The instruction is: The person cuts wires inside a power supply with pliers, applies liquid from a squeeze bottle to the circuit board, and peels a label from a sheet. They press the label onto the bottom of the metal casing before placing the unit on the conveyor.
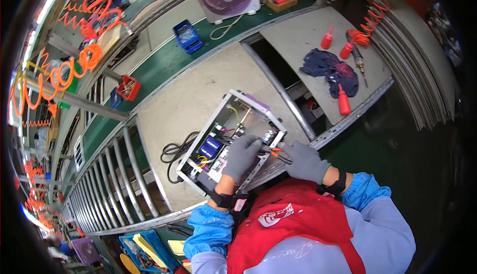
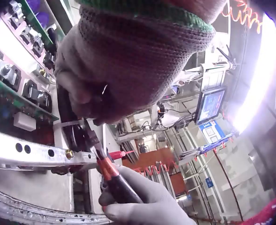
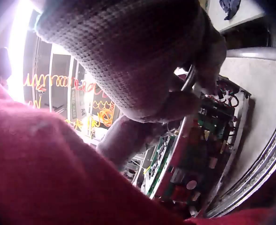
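An open metal chassis (image 1: 201,137) holds a blue component (image 1: 211,146), circuit boards and wires. My gloved left hand (image 1: 242,157) reaches over its near side; in the left wrist view that hand (image 2: 133,61) pinches a dark cable bundle (image 2: 67,105) with a pale tie round it. At the chassis's right corner, my gloved right hand (image 1: 304,162) holds pliers with orange and black handles (image 2: 114,176), their tips near the tie. The right wrist view shows the back of my right hand (image 3: 124,56) over the chassis edge; the pliers are hidden there.
Under the chassis is a grey board (image 1: 174,107), with a coiled black cable (image 1: 175,150) to its left. Red bottles (image 1: 344,100), a dark cloth (image 1: 318,63) and a screwdriver-like tool (image 1: 358,60) lie to the right. Blue (image 1: 187,35) and red bins (image 1: 129,88) stand beyond.
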The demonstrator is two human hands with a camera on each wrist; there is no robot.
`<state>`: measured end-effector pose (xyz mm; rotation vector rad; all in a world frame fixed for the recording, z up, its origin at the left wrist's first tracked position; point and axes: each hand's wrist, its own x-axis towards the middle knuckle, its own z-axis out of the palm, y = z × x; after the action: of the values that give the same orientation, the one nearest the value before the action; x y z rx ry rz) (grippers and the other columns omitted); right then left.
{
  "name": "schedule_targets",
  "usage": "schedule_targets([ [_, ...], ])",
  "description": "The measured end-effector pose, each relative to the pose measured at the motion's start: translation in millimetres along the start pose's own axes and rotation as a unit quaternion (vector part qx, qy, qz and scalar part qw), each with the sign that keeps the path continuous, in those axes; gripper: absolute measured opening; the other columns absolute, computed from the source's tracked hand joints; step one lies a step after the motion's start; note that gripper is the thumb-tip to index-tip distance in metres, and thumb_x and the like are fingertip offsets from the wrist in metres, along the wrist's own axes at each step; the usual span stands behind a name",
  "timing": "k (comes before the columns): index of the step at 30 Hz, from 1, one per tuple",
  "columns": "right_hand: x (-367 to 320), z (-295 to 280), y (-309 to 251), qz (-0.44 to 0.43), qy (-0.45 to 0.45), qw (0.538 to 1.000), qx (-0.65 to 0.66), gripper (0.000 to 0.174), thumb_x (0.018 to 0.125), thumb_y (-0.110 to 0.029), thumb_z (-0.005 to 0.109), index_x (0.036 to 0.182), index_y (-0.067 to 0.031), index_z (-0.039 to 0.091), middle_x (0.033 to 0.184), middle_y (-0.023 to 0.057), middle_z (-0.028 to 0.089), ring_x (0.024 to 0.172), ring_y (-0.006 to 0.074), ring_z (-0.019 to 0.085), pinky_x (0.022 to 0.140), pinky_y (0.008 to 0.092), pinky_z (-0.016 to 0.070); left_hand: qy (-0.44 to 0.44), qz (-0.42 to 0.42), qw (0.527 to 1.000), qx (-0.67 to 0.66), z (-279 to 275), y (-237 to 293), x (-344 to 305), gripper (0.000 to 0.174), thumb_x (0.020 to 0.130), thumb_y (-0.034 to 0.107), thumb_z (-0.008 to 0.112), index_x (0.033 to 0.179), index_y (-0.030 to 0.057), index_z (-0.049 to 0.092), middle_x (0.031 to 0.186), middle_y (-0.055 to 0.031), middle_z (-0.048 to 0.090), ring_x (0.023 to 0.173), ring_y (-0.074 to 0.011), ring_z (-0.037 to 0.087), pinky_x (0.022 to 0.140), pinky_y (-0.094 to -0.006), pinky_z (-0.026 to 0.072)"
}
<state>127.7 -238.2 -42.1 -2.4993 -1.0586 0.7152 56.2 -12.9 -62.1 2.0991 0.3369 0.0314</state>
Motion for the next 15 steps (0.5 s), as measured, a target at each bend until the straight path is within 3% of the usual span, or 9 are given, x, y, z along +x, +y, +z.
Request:
schedule_targets([
  [2,3.4,0.1,-1.0,0.017,-0.02,1.0,-0.004,0.059,0.081,-0.019,0.065,0.139,-0.0174,0.057,0.105,0.0187,0.062,0.091,0.0399,0.065,0.081,0.0496,0.0523,0.015,-0.002,0.999,-0.038,3.6,-6.7,-5.9,0.024,0.096,0.02,0.061,0.101,-0.0015,0.07,0.081,-0.0135,0.065,0.078,-0.0237,0.062,0.073,-0.0383,0.0483],
  [5,2.4,3.5,2.6,-0.016,0.0,1.0,0.016,0.057,0.081,-0.019,0.065,0.137,-0.0159,0.059,0.106,0.0188,0.063,0.092,0.0392,0.065,0.082,0.0485,0.0525,0.051,0.002,0.996,-0.076,2.8,-12.4,-26.6,0.022,0.095,0.016,0.061,0.103,-0.0026,0.069,0.09,-0.0141,0.066,0.082,-0.0223,0.061,0.073,-0.0372,0.048],
  [6,2.6,1.2,-2.8,-0.02,0.001,0.999,0.025,0.057,0.08,-0.018,0.065,0.136,-0.014,0.06,0.104,0.0185,0.062,0.093,0.0388,0.065,0.082,0.0478,0.0527,0.073,-0.002,0.996,-0.06,-2.5,-11.9,-39.2,0.019,0.096,0.016,0.063,0.106,0.0017,0.069,0.095,-0.0159,0.065,0.087,-0.0296,0.064,0.08,-0.038,0.0503],
  [9,10.2,0.5,-27.7,-0.078,0.039,0.995,0.05,0.059,0.08,-0.018,0.064,0.138,-0.0155,0.057,0.103,0.0176,0.063,0.093,0.0397,0.065,0.081,0.0499,0.0534,0.171,-0.074,0.971,-0.149,-42.7,0.3,-84.7,0.019,0.097,0.015,0.061,0.109,0.0013,0.068,0.095,-0.0106,0.066,0.085,-0.021,0.064,0.076,-0.0346,0.0509],
  [11,23.7,0.0,-55.2,-0.131,0.035,0.99,0.026,0.065,0.077,-0.023,0.068,0.14,-0.0123,0.056,0.104,0.0199,0.061,0.09,0.0412,0.063,0.08,0.051,0.052,0.307,-0.132,0.934,-0.123,-73.6,-41.2,-105.9,0.023,0.098,0.011,0.059,0.116,-0.0002,0.067,0.092,-0.0051,0.064,0.079,-0.0118,0.061,0.069,-0.0289,0.05],
  [13,42.0,6.8,-80.6,-0.193,0.045,0.98,-0.025,0.069,0.076,-0.026,0.069,0.142,-0.0106,0.055,0.103,0.0217,0.06,0.089,0.0412,0.062,0.079,0.0517,0.0511,0.39,-0.151,0.891,-0.178,-113.9,-39.4,-117.7,0.028,0.098,0.009,0.057,0.122,-0.0026,0.064,0.086,-0.0028,0.061,0.07,-0.0076,0.057,0.061,-0.0237,0.0461],
  [15,61.1,21.5,-106.0,-0.218,0.034,0.973,-0.067,0.075,0.074,-0.032,0.069,0.144,-0.0087,0.053,0.104,0.0217,0.06,0.096,0.0376,0.062,0.08,0.0492,0.0493,0.372,-0.154,0.895,-0.193,-137.3,-64.4,-121.1,0.03,0.097,0.008,0.057,0.124,-0.0038,0.063,0.082,-0.0013,0.06,0.065,-0.0061,0.055,0.055,-0.0217,0.0419],
])
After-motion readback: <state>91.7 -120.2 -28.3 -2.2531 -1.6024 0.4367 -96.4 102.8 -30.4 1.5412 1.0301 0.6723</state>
